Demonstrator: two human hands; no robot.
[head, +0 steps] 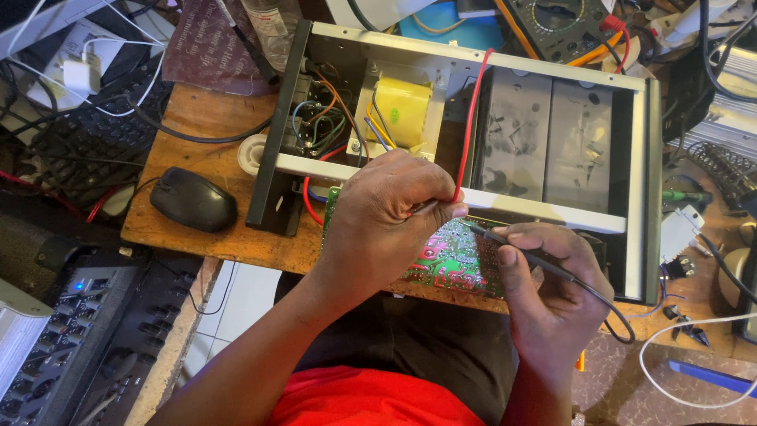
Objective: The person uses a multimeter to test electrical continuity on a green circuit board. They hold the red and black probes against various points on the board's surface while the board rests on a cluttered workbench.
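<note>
An opened metal chassis (646, 158) lies on a wooden board, with a yellow-taped transformer (402, 110) and two dark grey battery blocks (544, 138) inside. A green circuit board (449, 260) sticks out at its near edge. My left hand (378, 221) is closed around a red probe lead (471, 110), pressing its tip to the board. My right hand (544, 292) pinches a black probe (493, 235) whose tip touches the board beside the red one; its black cable loops off to the right.
A black mouse (193, 199) sits left on the wooden board (205, 118). A keyboard (87, 142) and an audio mixer (71, 339) lie further left. A multimeter (556, 24) sits at the top, cables and a plug (678, 233) to the right.
</note>
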